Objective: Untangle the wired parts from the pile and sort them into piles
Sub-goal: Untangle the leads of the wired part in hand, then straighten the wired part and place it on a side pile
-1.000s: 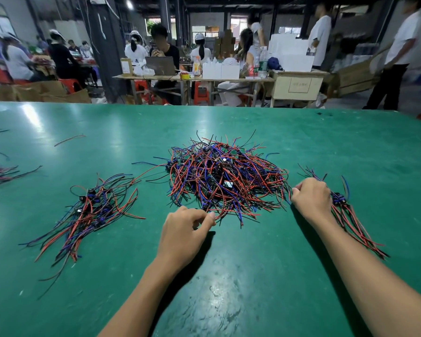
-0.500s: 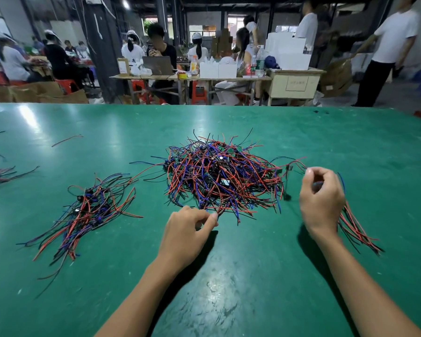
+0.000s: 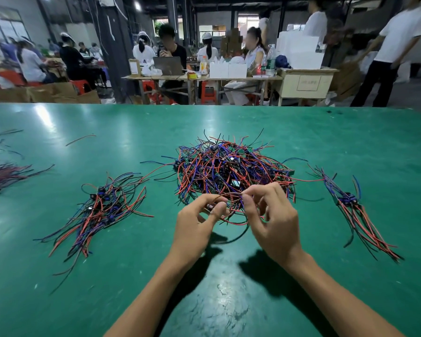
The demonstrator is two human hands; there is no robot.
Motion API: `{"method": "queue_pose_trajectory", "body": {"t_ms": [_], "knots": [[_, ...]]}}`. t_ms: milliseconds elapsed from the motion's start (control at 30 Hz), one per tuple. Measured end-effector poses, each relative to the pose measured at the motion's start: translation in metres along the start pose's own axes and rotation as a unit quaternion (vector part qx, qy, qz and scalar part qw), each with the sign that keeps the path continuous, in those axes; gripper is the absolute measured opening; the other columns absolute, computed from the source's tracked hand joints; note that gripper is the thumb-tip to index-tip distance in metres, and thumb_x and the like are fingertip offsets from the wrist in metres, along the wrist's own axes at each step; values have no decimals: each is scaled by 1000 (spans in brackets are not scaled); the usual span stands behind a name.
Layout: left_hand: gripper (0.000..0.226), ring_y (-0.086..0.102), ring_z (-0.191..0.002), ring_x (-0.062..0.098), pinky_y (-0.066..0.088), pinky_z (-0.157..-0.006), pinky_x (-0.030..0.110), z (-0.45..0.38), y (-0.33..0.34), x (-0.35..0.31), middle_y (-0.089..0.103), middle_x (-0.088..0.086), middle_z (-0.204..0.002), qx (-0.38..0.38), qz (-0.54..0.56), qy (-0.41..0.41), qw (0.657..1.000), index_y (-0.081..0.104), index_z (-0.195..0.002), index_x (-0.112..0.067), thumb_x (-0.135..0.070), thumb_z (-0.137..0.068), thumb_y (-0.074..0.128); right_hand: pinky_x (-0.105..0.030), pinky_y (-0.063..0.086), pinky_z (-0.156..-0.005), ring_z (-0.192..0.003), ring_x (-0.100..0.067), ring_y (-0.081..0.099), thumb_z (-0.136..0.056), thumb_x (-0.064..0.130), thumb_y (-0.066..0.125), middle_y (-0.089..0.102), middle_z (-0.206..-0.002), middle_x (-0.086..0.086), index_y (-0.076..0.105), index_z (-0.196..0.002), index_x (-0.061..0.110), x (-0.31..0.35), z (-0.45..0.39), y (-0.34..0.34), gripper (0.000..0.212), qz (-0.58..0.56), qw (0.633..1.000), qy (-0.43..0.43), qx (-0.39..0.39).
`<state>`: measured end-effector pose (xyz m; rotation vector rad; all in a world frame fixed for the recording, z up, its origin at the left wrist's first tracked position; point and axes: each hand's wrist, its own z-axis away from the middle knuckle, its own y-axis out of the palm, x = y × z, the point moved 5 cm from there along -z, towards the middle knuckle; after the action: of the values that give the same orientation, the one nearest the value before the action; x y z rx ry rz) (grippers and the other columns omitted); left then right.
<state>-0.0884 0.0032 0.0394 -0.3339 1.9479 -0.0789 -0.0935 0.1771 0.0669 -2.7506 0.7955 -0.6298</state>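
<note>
A sorted bundle (image 3: 100,210) is lying toward the table's (image 3: 58,288) left edge, keeping finished parts apart. At mid-table the left hand (image 3: 195,227) is pinching a small part, and the right hand (image 3: 270,222) is pinching red wires at the near rim of the pile (image 3: 229,169), probably teasing 1 part free. Another bundle (image 3: 353,210) is lying toward the right edge. Fingers are hiding the pinched part.
</note>
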Motion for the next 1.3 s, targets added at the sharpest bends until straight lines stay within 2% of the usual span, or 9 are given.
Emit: {"method": "queue_pose_trajectory", "body": {"t_ms": [233, 433, 600, 733, 867, 1000, 1133, 1233, 1300], "knots": [[36, 65, -63, 6, 49, -62, 15, -4, -7, 6, 78, 7, -81, 26, 159, -101, 982, 74, -103, -13, -31, -72, 80, -12, 39, -66, -71, -2, 58, -99, 34, 62, 62, -85, 17, 67, -100, 29, -42, -5, -16, 7, -33, 990, 137, -19], [33, 63, -63, 1, 53, -62, 14, -12, -41, 12, 76, -7, -85, -87, 299, -179, 933, 77, -95, -19, -43, -74, 71, -30, 50, -72, -79, -6, 65, -99, 57, 45, 68, -85, 15, 63, -104, 33, -55, 6, -1, 30, -27, 969, 224, 101], [36, 67, -60, -2, 53, -56, 11, -14, -91, 32, 75, -9, -75, -247, 507, -231, 792, 79, -76, -17, -36, -96, 56, -35, 49, -81, -89, -5, 59, -93, 65, 48, 65, -93, 17, 69, -95, 34, -56, 18, 16, 37, 71, 944, 203, 249], [34, 68, -109, 18, 51, -92, 13, -12, -125, 34, 71, 17, -107, -259, 758, -139, 582, 66, -96, 11, 0, -105, 35, -31, 42, -83, -94, -7, 54, -87, 67, 58, 60, -92, 17, 68, -99, 37, -53, 20, 20, 33, 124, 929, 196, 287], [36, 63, -120, 18, 58, -77, 22, -12, -129, 43, 67, 4, -127, -287, 686, -144, 653, 60, -121, 3, -1, -107, 28, -33, 43, -83, -95, -10, 54, -86, 58, 66, 60, -91, 15, 68, -90, 36, -51, 19, 19, 23, 137, 925, 199, 292], [31, 64, -119, 15, 55, -83, 23, -14, -129, 45, 73, -4, -115, -299, 634, -140, 700, 61, -97, -6, -7, -107, 32, -34, 39, -85, -95, -14, 54, -93, 50, 63, 59, -91, 12, 72, -92, 33, -44, 16, 19, 19, 170, 936, 158, 264], [12, 66, -114, 14, 50, -85, 23, -16, -130, 52, 69, -8, -126, -291, 622, -169, 707, 63, -93, -21, -19, -93, 51, -34, 41, -87, -101, -17, 54, -97, 53, 55, 62, -103, 9, 67, -123, 32, -33, 16, 31, 35, 208, 929, 110, 286], [52, 64, -90, 12, 46, -80, 23, -15, -128, 57, 70, -8, -116, -261, 596, -198, 733, 51, -140, -20, -46, -95, 51, -35, 43, -87, -101, -19, 53, -99, 54, 50, 55, -106, 5, 46, -147, 30, -29, 18, 40, 55, 212, 921, 112, 307], [68, 61, -83, 15, 43, -78, 28, -13, -126, 57, 70, -3, -110, -238, 622, -190, 721, 54, -138, -17, -67, -94, 38, -36, 42, -84, -98, -19, 51, -99, 53, 48, 49, -105, 5, 34, -154, 37, -27, 19, 41, 59, 213, 919, 102, 314]]}}
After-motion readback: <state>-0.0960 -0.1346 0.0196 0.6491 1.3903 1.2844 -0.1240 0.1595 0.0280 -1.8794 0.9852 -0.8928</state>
